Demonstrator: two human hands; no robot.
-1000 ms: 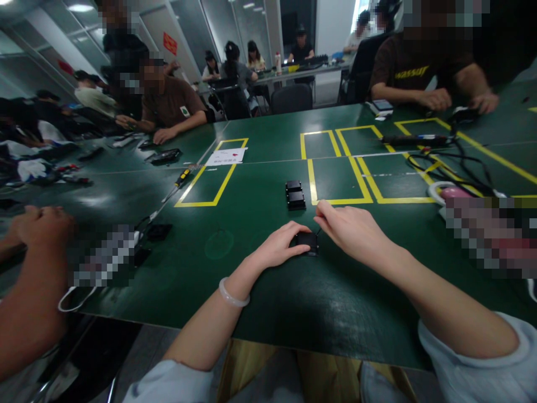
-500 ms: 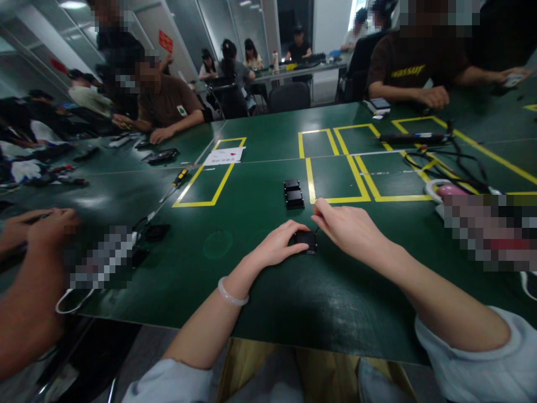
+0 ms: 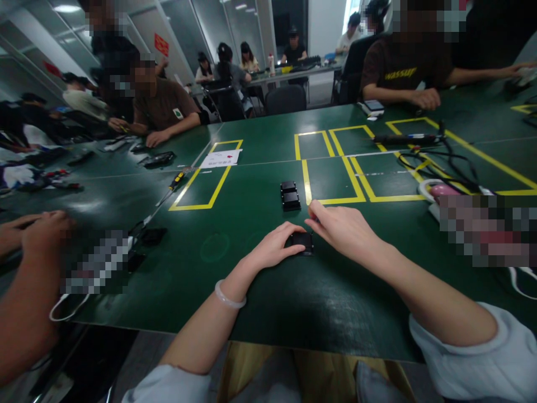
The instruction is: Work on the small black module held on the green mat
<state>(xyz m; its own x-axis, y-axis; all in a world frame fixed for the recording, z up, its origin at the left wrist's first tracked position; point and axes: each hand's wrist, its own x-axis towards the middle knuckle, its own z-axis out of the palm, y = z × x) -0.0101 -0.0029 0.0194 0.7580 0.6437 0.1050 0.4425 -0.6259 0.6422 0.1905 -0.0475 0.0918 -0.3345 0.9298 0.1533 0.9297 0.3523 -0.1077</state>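
Observation:
On the green table [image 3: 251,296] lies a small black square part [image 3: 302,244], gripped at its sides between the thumb and fingers of my left hand [image 3: 280,244]. My right hand [image 3: 342,224] is closed in a pinch just above the part's upper right corner; what its fingertips hold, if anything, is too small to make out. Beyond my hands, a black two-section piece [image 3: 290,196] lies by itself, left of a yellow taped outline.
A yellow-black tool [image 3: 177,180] and white paper [image 3: 221,159] lie to the left. Right are black cables [image 3: 444,162] and a blurred pinkish object [image 3: 482,229]. Another person's hand [image 3: 48,232] is at the left edge; more people sit across the table.
The whole view has shifted slightly. My left hand stays on the black part; the thin dark thing seen below my right fingertips before no longer shows clearly.

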